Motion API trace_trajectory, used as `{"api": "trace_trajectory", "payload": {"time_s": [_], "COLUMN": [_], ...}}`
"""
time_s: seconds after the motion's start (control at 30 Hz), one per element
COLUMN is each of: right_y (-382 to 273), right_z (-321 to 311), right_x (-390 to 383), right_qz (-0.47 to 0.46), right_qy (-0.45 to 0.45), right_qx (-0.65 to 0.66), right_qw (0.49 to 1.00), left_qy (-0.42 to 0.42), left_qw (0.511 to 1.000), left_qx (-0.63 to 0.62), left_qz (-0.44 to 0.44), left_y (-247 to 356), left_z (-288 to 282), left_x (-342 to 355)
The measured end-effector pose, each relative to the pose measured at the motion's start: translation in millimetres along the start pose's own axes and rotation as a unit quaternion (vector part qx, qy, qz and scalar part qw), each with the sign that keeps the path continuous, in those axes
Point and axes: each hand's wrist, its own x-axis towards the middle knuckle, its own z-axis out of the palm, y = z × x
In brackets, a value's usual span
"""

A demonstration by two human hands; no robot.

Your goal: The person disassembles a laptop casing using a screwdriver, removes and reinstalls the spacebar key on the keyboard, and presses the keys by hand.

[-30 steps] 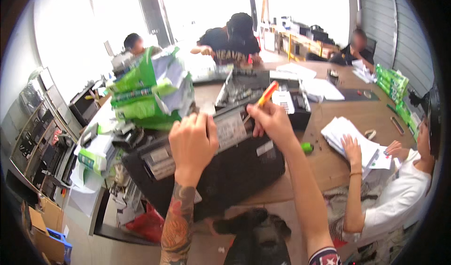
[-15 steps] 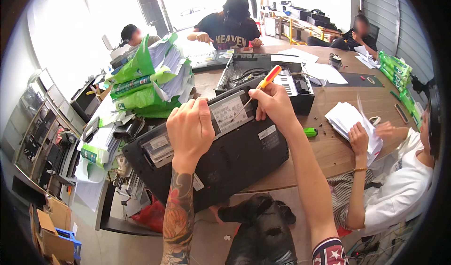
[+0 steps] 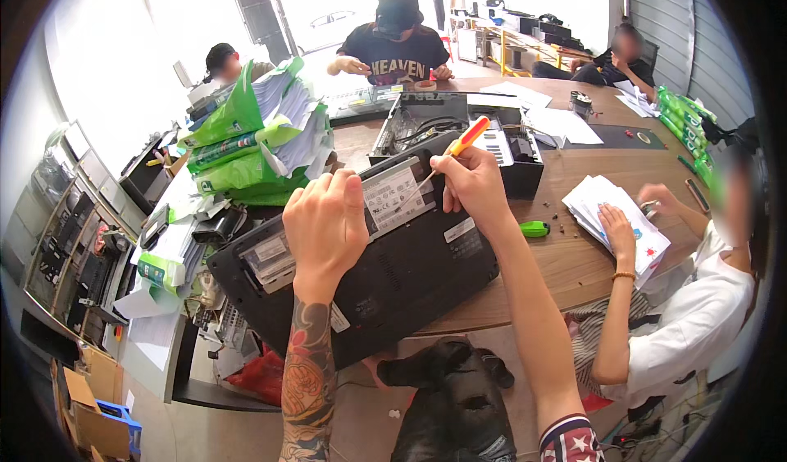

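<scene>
My left hand has its fingers curled over the back edge of a black laptop, which lies bottom side up and tilted at the table's edge. In my right hand is a red-and-yellow screwdriver, its shaft angled down to the left onto a silver labelled component in an open bay of the laptop. A green tool handle lies on the wooden table to the right, near small dark screws.
An open black computer case stands behind the laptop, green-wrapped paper stacks at left. A co-worker at right handles papers; three other people sit across the table. Cardboard boxes stand lower left.
My hands and the laptop have shifted slightly left. The screwdriver stays in my right hand at the component. The co-worker's hands on the right have moved over the papers.
</scene>
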Motion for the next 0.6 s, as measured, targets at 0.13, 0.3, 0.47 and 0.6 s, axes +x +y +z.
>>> {"api": "trace_trajectory", "payload": {"time_s": [0.13,0.3,0.47,0.6], "right_y": [0.4,-6.2,4.2,5.0], "right_z": [-1.6,2.1,-18.2,-10.8], "right_x": [0.1,-1.2,0.8,-9.1], "right_qz": [-0.002,0.01,-0.028,-0.073], "right_qy": [0.001,-0.011,0.027,0.125], "right_qx": [0.005,0.006,0.147,0.182], "right_qw": [1.0,1.0,0.988,0.972], "left_qy": [0.012,0.02,0.021,0.027], "left_qw": [1.0,1.0,0.999,0.999], "left_qx": [-0.015,0.01,0.01,0.023], "left_qz": [0.0,0.016,0.024,0.025], "left_y": [-1.4,-3.6,-0.1,0.2], "left_z": [5.9,1.8,8.5,4.8], "left_x": [-0.2,-0.3,0.2,-0.6]}}
